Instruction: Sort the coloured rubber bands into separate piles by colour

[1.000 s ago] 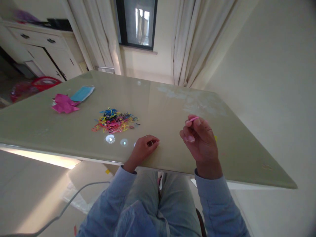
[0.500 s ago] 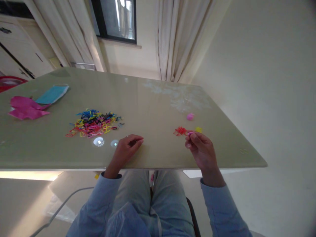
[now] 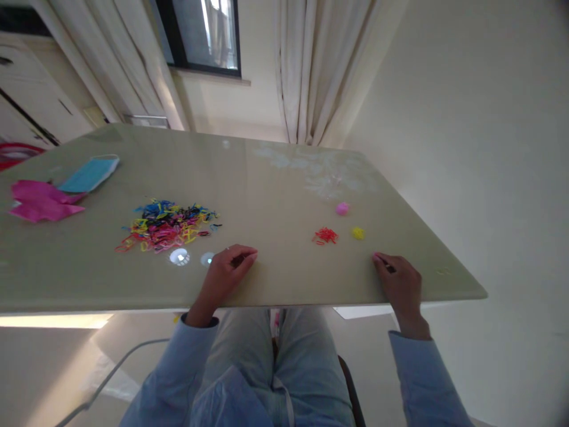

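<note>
My left hand point(image 3: 229, 267) rests near the table's front edge, thumb and fingertips pressed together; what they hold, if anything, cannot be made out. Left of it lies a mixed pile of small coloured rubber bands point(image 3: 166, 228) in blue, black, yellow, red and pink. At the right, my right hand point(image 3: 400, 279) is low over the tabletop in a pinch, a bit of pink rubber band point(image 3: 376, 255) showing at its fingertips. Closest to that hand are a small yellow heap of bands point(image 3: 358, 233), a red heap of bands point(image 3: 326, 236) and a pink clump point(image 3: 342, 209).
The glossy table point(image 3: 275, 196) spans the view, its front edge just before my lap. A blue face mask point(image 3: 90, 174) and a bright pink piece of cloth or paper point(image 3: 44, 201) lie at the far left. Beyond are curtains point(image 3: 320, 71) and a window point(image 3: 204, 35).
My right hand has moved right and slightly toward the front edge, away from the red and yellow heaps, still pinched. My left hand keeps its place and pose.
</note>
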A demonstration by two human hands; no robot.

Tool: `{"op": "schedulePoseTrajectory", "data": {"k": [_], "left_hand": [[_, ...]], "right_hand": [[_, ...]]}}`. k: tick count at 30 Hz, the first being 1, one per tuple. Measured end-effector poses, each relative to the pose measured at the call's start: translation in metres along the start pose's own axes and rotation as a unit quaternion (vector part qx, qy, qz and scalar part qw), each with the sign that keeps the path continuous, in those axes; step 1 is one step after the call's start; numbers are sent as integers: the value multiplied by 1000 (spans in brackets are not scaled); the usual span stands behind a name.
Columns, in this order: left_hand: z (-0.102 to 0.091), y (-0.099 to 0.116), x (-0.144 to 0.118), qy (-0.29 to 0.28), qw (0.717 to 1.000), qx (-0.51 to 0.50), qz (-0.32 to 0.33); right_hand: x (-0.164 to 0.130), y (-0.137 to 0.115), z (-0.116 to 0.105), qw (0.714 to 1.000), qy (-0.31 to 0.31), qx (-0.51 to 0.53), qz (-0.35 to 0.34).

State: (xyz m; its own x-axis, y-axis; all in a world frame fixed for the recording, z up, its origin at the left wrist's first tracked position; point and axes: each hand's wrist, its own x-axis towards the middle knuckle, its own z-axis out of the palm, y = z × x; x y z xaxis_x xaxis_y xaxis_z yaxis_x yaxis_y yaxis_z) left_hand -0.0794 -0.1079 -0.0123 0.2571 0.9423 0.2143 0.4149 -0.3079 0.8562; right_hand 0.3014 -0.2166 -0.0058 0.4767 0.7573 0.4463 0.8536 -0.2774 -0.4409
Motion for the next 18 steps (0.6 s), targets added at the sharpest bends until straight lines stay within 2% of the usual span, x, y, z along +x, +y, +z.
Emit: {"op": "schedulePoseTrajectory", "data": {"k": [8, 12, 15, 18], "left_hand": [[2, 2, 0, 12, 1000, -20, 1], [-1, 3, 2, 55, 998, 4, 5], [-15, -1, 7, 81, 993, 91, 11], [-43, -12, 16, 97, 978, 186, -8]], "right_hand": [[-3, 7, 2, 1000, 15, 15, 21], [-6, 10, 3, 999, 29, 24, -1], [-9, 12, 2, 999, 30, 24, 9], [-10, 11, 1, 999, 33, 23, 22]]}}
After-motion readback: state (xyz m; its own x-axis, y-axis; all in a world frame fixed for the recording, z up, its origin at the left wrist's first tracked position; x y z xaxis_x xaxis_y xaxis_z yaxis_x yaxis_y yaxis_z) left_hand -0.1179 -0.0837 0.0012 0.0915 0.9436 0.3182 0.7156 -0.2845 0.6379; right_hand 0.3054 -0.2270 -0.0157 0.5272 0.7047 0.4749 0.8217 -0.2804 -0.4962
